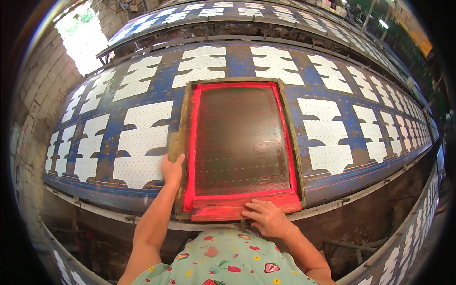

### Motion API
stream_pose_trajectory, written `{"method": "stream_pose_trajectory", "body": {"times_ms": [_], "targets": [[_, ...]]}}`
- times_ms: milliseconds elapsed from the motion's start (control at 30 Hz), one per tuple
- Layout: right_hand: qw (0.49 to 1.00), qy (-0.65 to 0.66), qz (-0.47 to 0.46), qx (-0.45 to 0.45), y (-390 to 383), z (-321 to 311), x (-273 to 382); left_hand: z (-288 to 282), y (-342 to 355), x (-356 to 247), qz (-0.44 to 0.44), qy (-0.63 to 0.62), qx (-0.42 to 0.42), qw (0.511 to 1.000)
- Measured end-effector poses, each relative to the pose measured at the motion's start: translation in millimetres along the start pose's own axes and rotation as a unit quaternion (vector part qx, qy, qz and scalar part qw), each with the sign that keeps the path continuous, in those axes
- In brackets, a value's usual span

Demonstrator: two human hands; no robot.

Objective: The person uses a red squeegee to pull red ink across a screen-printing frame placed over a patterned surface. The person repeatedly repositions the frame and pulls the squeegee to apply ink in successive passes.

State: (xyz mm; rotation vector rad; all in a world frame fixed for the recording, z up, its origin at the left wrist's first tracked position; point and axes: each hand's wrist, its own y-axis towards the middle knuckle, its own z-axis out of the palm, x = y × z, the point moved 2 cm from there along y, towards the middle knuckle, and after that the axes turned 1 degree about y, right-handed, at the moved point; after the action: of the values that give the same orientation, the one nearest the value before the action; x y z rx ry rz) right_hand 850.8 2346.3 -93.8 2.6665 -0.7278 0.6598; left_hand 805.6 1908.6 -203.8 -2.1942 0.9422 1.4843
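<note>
A printing screen (240,137) with a dark dotted mesh, red borders and a worn olive-brown frame lies on the long blue table. My left hand (172,168) grips the frame's left side, thumb along the edge. My right hand (266,216) holds the red front bar of the screen, fingers over its top and slightly curved. White cut fabric pieces (325,135) with small dotted prints lie in rows on both sides of the screen and behind it.
The table's front rail (85,205) runs below me. Another long table (223,14) with white pieces stands behind, and more pieces lie on a surface at the lower right (418,228). A block wall (42,95) with a bright opening is at the left.
</note>
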Motion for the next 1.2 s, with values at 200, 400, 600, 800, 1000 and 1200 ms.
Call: {"method": "stream_pose_trajectory", "body": {"times_ms": [200,400,600,800,1000,1200], "targets": [[0.992,-0.084,0.043,0.083,11.6,-1.7,15.9,0.2,-2.7,-2.1,-0.004,-0.036,-0.007,0.999],[0.983,-0.158,0.07,0.057,24.8,21.1,21.8,2.7,-1.9,-7.0,0.075,0.014,-0.06,0.995],[0.977,-0.173,0.116,0.048,59.4,34.4,12.0,0.9,-5.3,-5.9,0.055,-0.032,-0.031,0.998],[0.968,-0.175,0.159,0.088,52.0,25.7,22.8,-2.1,-7.6,-11.4,0.043,-0.033,-0.026,0.998],[0.975,-0.2,0.082,-0.046,45.6,51.0,27.6,-1.8,-6.0,-12.1,0.036,-0.043,-0.016,0.998],[0.967,-0.225,0.031,-0.117,104.0,46.1,-31.3,-0.8,-5.2,-7.7,0.049,-0.041,-0.023,0.998]]}}
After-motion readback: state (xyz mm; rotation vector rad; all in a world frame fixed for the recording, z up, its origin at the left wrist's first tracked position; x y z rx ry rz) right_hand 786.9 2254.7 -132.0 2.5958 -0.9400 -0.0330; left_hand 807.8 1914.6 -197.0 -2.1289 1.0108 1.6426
